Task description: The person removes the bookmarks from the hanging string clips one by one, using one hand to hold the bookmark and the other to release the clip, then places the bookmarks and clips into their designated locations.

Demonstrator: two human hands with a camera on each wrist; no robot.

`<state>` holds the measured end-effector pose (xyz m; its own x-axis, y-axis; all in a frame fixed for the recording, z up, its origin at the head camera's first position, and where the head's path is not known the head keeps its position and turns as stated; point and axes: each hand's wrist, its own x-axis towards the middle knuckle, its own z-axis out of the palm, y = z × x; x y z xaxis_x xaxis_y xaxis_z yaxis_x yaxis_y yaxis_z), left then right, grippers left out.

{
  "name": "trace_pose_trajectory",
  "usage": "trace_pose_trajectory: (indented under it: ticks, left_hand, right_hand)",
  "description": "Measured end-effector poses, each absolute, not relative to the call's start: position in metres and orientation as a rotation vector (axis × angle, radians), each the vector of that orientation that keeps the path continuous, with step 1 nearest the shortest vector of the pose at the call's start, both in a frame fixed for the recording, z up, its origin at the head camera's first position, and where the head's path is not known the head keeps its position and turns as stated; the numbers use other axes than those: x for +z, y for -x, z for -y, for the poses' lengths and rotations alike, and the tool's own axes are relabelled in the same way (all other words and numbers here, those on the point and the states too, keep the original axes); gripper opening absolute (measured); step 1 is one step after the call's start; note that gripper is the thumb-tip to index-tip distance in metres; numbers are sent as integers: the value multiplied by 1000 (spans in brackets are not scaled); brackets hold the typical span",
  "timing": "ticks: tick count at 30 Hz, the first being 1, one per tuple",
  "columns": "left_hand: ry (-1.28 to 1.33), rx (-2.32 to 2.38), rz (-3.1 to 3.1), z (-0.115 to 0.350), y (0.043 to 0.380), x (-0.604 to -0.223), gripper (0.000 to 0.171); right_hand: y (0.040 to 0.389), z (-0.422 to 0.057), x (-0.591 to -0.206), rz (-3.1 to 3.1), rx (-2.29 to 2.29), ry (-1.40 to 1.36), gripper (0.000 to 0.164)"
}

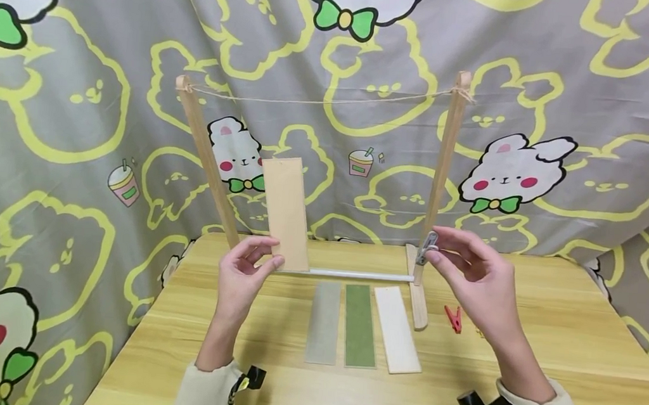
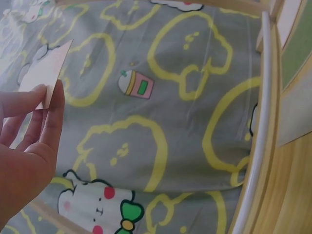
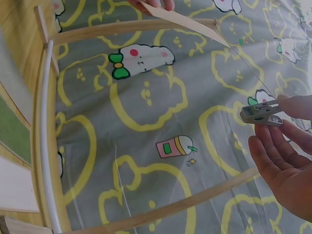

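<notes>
In the head view my left hand (image 1: 247, 269) pinches a tan rectangular card (image 1: 286, 212) by its lower left corner and holds it upright in front of the wooden frame. The left wrist view shows thumb and fingers on the edge of that card (image 2: 46, 78). My right hand (image 1: 476, 271) pinches a grey clothespin (image 1: 427, 247) beside the right post. Seen from the right wrist, the clothespin (image 3: 261, 113) lies between thumb and fingers, its far end pointing away from the hand. A string (image 1: 321, 102) runs between the tops of the two posts, above both hands.
A grey card (image 1: 323, 323), a green card (image 1: 360, 326) and a white card (image 1: 398, 330) lie in a row on the table. A red clothespin (image 1: 453, 319) lies to their right. The frame has a left post (image 1: 208, 155), right post (image 1: 447, 155) and white crossbar (image 1: 361, 275).
</notes>
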<state>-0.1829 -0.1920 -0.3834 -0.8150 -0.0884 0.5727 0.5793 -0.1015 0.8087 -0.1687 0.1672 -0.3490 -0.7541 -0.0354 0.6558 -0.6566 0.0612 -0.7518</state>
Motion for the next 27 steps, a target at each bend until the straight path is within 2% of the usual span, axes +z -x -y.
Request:
trace_pose_trajectory:
  ticks: [27]
  left_hand:
    - [513,-1967,1884,168,188,-400,27]
  right_hand:
    - [171,-222,-364,1865,1683,-390,40]
